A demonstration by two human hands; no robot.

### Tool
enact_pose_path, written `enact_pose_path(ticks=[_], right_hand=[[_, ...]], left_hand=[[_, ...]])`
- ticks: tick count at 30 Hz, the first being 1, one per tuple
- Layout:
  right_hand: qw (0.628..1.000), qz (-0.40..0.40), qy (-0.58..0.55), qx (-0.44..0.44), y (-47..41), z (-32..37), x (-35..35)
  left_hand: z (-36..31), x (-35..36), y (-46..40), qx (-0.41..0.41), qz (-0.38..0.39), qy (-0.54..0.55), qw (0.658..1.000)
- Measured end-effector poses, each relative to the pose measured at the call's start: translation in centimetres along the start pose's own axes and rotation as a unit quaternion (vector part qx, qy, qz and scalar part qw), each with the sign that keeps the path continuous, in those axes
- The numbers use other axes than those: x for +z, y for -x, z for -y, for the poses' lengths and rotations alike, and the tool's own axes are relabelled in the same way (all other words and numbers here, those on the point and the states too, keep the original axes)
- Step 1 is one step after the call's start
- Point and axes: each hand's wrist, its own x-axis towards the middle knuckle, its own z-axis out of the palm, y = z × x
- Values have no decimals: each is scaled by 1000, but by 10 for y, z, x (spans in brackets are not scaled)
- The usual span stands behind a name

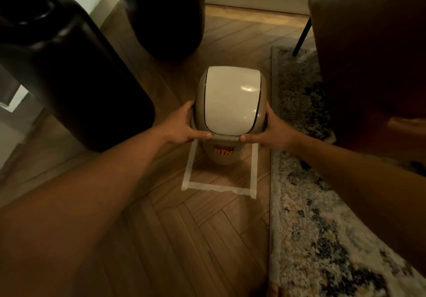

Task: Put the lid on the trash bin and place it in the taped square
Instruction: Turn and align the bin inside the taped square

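A small beige trash bin [223,156] with an orange label stands upright on the wooden floor, inside the square of white tape [217,187]. Its domed lid [230,101], with a white swing flap, sits on top of the bin. My left hand [184,126] grips the lid's left rim, thumb along the front edge. On the opposite side my right hand [272,131] holds the right rim the same way. The tape's far side is hidden behind the bin.
Two dark rounded furniture pieces, one [69,71] at the left and another [166,13] behind the bin, stand close by. A brown chair [373,43] with a black leg is on the right, above a patterned rug [322,204] along the tape's right side.
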Motion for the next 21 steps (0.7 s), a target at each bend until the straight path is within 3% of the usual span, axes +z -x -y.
enact_pose_path(ticks=[11, 21], right_hand=[[999, -32, 8, 19, 30, -3, 14], [998, -33, 16, 59, 41, 3, 19]], left_hand=[[0, 12, 30, -1, -7, -21, 1000], [-2, 22, 41, 18, -16, 33, 999]])
